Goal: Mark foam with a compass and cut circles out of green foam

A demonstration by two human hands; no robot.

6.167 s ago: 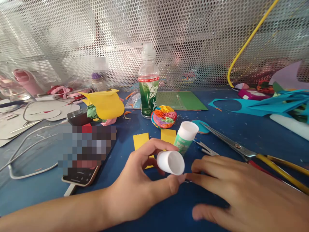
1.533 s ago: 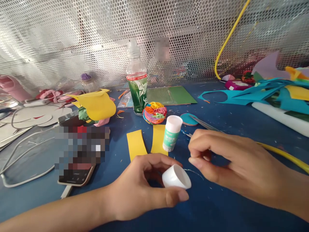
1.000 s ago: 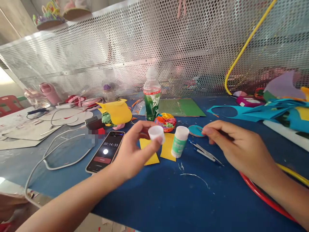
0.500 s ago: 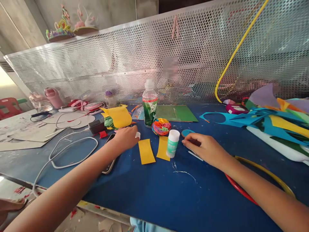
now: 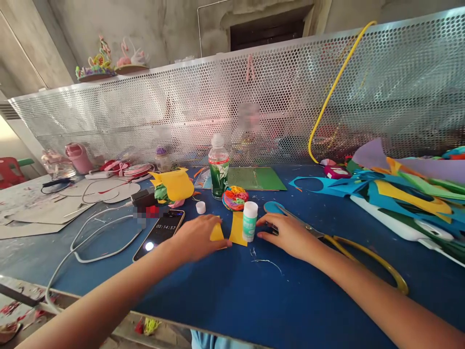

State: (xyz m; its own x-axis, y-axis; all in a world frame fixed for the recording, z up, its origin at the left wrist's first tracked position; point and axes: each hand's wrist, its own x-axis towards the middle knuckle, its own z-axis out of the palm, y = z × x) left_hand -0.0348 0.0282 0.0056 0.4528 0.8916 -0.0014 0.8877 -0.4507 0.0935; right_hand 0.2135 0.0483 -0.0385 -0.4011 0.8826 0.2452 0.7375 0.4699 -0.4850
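Note:
My left hand (image 5: 199,237) reaches over one yellow paper strip (image 5: 217,234), thumb and fingers apart and the palm partly covering it. A second yellow strip (image 5: 238,227) lies to its right. On that strip's right edge stands an upright white-and-green glue container (image 5: 250,223). My right hand (image 5: 286,233) is beside the glue, fingers curved and apart, fingertips close to its side; I cannot tell whether they touch. A white cap (image 5: 200,207) sits on the table beyond my left hand. Behind the strips are a ball of multicoloured string (image 5: 235,198) and a green-labelled bottle (image 5: 219,174).
Scissors with yellow handles (image 5: 363,252) lie partly under my right forearm, near a blue disc (image 5: 273,207). A phone (image 5: 162,230) and a grey cable (image 5: 82,259) are on the left. Coloured paper scraps (image 5: 399,194) pile up at right, before a perforated metal screen (image 5: 189,106).
My left hand has left the white cap on the table and moved right and nearer, over the left yellow strip. My right hand has moved left to the glue container. The view has tilted up.

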